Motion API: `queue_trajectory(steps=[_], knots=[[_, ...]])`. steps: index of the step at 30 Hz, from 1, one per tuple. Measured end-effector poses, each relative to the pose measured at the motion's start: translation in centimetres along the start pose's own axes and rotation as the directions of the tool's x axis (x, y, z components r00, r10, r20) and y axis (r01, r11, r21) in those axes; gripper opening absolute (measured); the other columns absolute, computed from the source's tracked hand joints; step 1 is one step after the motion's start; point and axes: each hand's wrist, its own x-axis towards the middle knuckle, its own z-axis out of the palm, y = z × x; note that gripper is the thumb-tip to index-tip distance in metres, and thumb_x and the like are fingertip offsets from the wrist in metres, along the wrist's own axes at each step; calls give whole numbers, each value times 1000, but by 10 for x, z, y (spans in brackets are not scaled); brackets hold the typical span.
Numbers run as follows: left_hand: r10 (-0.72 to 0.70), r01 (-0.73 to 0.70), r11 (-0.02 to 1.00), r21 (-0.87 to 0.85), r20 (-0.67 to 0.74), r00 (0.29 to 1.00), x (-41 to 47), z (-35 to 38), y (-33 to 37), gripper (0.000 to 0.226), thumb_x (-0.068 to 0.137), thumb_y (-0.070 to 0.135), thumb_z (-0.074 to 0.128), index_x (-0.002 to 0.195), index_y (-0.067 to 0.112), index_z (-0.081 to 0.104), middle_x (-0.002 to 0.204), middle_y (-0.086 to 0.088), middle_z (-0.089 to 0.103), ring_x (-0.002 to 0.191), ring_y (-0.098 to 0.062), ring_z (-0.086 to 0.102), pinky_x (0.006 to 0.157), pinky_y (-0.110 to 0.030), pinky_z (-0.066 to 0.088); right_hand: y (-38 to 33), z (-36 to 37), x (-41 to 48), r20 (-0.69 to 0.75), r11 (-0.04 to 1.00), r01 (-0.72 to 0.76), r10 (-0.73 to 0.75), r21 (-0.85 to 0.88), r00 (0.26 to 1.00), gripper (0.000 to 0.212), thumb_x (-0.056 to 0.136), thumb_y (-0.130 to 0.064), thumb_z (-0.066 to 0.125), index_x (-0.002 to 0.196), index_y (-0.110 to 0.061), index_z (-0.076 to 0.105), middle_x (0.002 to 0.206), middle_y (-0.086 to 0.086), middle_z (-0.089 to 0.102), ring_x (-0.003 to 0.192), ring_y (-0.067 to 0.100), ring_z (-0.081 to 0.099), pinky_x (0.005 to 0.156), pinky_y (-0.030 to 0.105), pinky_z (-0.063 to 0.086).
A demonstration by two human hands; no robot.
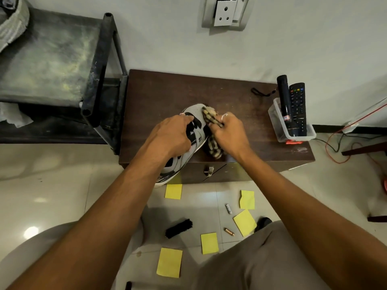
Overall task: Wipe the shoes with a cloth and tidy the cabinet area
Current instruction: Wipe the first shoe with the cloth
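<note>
Grey-and-black shoe (195, 111) lies on the brown cabinet (167, 95); my left hand (171, 137) grips its side, my right hand (228, 135) pinches the striped cloth (214, 146) against its toe.

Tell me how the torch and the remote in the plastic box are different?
The torch is round like a tube and plain dark; the remote is flat and covered in buttons, with coloured ones at the top. The torch has a small sticker on its body; the remote shows none. The torch sticks out of the box a bit further than the remote. Both are dark and stand side by side in the clear box on the cabinet.
</note>
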Motion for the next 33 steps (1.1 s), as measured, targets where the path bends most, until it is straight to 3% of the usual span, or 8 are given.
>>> queue_trajectory(steps=[5,11,14,16,20,26,28,33], knots=[[98,-100,995,22,108,989,-1,-19,-1,80,83,17,82,151,38,44,151,4,51,123,-21,57,92,-29,41,8,-20,-34,140,966,-151,123,209,983,19,96,-25,64,85,-12,73,68,-1,67,60,10,60,60,26,46],[243,-308,935,177,311,919,10,-31,9,67,81,16,83,137,43,57,159,13,38,139,-20,45,113,-38,34,30,-27,-44,-159,897,-154,238,415,958,15,99,-22,62,103,-20,76,85,-1,75,80,11,71,75,32,60],[282,-318,837,445,146,948,17,-30,9,84,77,33,85,149,42,42,166,5,26,153,-28,19,123,-57,11,33,-22,-38,-174,925,-118,191,362,966,25,100,-23,62,122,-24,73,103,-7,73,96,4,68,86,26,57],[203,-101,769,632,-92,975,16,-29,12,99,75,46,84,156,37,28,169,-3,15,155,-36,4,120,-69,2,34,-18,-33,-190,936,-91,163,340,968,27,100,-23,61,125,-24,72,113,-6,70,106,8,66,93,27,54],[-136,325,800,505,-374,917,11,-18,20,98,82,33,82,158,28,21,169,-14,-2,151,-50,-7,110,-80,-1,32,-11,-22,-224,950,-49,123,309,967,28,101,-23,60,126,-23,71,115,-3,67,105,10,64,89,23,51],[-101,257,888,381,-384,918,21,-9,8,40,90,13,70,125,20,53,140,-10,52,146,-42,28,111,-79,-4,27,-7,-13,-231,959,-15,84,283,969,24,102,-17,57,122,-19,71,119,-3,61,102,4,59,82,9,44],[-58,205,911,359,-381,923,23,-12,1,34,88,15,73,118,19,55,125,-8,58,133,-39,44,116,-73,3,22,-6,-17,-240,973,-24,80,230,968,21,100,-16,60,116,-14,73,115,-2,59,97,6,60,78,12,47],[5,179,910,375,-441,897,25,-3,-2,40,83,9,74,117,18,55,125,-9,58,131,-37,45,118,-69,1,0,16,-46,-190,997,49,-38,57,981,30,93,-16,65,122,-14,72,111,0,54,93,17,60,83,32,54]])
